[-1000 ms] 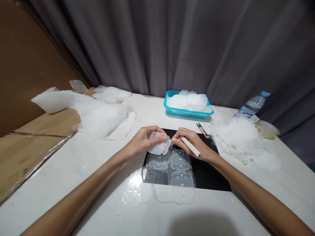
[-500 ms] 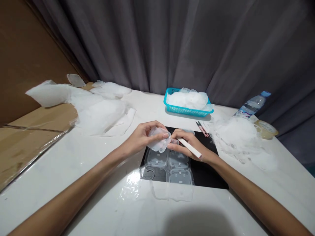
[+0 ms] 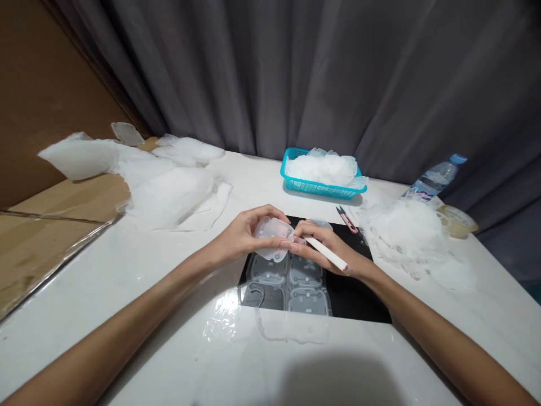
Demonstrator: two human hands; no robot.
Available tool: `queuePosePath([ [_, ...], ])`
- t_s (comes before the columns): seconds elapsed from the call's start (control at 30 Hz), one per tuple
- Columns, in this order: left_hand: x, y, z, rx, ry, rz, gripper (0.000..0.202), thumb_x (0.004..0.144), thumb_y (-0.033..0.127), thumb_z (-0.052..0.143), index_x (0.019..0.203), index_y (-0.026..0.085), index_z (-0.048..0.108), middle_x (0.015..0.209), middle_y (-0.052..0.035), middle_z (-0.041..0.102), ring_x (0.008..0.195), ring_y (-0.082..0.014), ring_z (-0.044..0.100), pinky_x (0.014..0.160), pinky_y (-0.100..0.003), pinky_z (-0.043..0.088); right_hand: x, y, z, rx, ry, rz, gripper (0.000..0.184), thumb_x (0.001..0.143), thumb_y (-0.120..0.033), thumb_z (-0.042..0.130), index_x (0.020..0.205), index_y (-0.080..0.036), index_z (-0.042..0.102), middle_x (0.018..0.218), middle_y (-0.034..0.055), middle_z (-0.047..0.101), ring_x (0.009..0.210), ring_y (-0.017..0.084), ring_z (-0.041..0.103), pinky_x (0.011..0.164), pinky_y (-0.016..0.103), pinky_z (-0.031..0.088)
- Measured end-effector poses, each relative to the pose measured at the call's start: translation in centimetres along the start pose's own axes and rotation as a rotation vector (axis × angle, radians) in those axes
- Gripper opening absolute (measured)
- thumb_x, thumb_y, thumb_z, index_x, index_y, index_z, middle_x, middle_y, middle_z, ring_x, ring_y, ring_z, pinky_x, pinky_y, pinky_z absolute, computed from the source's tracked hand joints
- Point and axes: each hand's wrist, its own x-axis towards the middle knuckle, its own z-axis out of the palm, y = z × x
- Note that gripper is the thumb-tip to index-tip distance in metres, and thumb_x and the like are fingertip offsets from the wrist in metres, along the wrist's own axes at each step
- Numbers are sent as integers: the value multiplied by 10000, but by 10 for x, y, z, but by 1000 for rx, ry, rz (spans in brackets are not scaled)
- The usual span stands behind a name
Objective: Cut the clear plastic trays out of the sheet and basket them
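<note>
My left hand [image 3: 243,234] is closed around a small clear plastic piece [image 3: 271,239] held just above a black mat [image 3: 355,293]. My right hand [image 3: 327,248] pinches the same piece's right edge while a white stick-like tool [image 3: 327,254] lies gripped along its palm. Below both hands, a translucent sheet of moulded pieces [image 3: 291,282] rests on the mat, with one cell cut out at its lower left.
A teal basket [image 3: 321,189] heaped with clear pieces stands behind the mat. Pink snips [image 3: 345,219] lie beside it. Heaps of plastic film lie at left [image 3: 169,192] and right [image 3: 406,231]. A water bottle [image 3: 433,180] and tape roll [image 3: 459,220] sit far right. Cardboard [image 3: 51,214] borders the left.
My hands have turned the clear piece a little and drawn slightly closer together; the view has shifted a bit downward.
</note>
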Motion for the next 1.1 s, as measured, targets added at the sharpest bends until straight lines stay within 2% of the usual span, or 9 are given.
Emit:
queuePosePath([
  [0.2, 1, -5, -1, 12, -53, -23, 362, 767, 371, 865, 1039, 186, 714, 948, -28, 675, 809, -169, 611, 697, -256, 491, -4, 6, -1, -222, -97, -51, 196, 1093, -390, 477, 981, -240, 537, 951, 34, 555, 929, 212, 505, 852, 361, 464],
  [0.37, 1, -6, 2, -16, -97, -65, 396, 757, 361, 872, 1068, 190, 696, 942, -23, 682, 835, -176, 620, 719, -262, 497, -6, 6, -4, -287, -111, -72, 229, 1102, -421, 450, 980, -239, 519, 963, 41, 542, 950, 223, 506, 841, 359, 460],
  [0.53, 1, -12, 0, 57, -67, -73, 439, 783, 410, 861, 1108, 193, 664, 830, 14, 612, 695, -137, 546, 605, -235, 418, -5, 5, -3, -313, -93, -48, 170, 1090, -374, 487, 1001, -237, 536, 949, 37, 547, 942, 225, 507, 827, 362, 451],
  [0.6, 2, -19, -1, 34, -88, -83, 469, 838, 448, 814, 1183, 209, 604, 876, -2, 631, 747, -161, 589, 641, -251, 455, -5, 9, -3, -301, -34, -37, 173, 1085, -367, 499, 989, -232, 548, 953, 42, 571, 942, 224, 518, 834, 364, 446],
  [0.7, 3, -34, -3, 38, -87, -64, 557, 876, 479, 778, 1289, 238, 492, 1047, -44, 643, 944, -213, 643, 829, -337, 530, -3, 23, -2, -297, 151, 26, 185, 1076, -368, 515, 984, -222, 581, 974, 59, 617, 957, 231, 552, 869, 379, 442],
  [0.87, 3, -54, -3, 365, 45, 36, 821, 837, 573, 796, 1460, 257, 365, 1341, -119, 507, 1273, -305, 537, 1089, -486, 470, -2, 43, -7, -416, 464, 145, 216, 1062, -386, 508, 1021, -207, 623, 989, 89, 640, 993, 261, 600, 916, 411, 451],
  [0.93, 1, -51, -1, 506, 75, 83, 798, 852, 606, 768, 1461, 262, 384, 1394, -126, 458, 1333, -336, 493, 1109, -509, 464, -1, 40, -11, -445, 511, 150, 279, 1069, -431, 482, 1016, -203, 633, 981, 88, 637, 989, 262, 608, 923, 414, 461],
  [1.0, -3, -41, 2, 600, 60, 128, 699, 875, 630, 734, 1390, 249, 454, 1367, -118, 482, 1296, -337, 516, 1101, -513, 472, -1, 31, -16, -441, 513, 138, 380, 1091, -489, 407, 1031, -201, 648, 1014, 92, 629, 1012, 259, 611, 941, 417, 473],
  [1.1, -10, -21, 11, 631, -119, 172, 573, 914, 655, 676, 1288, 244, 534, 1310, -101, 572, 1233, -322, 565, 1070, -489, 491, -6, 12, -22, -386, 458, 134, 549, 1108, -567, 258, 1138, -216, 679, 1160, 102, 593, 1034, 242, 618, 939, 415, 499],
])
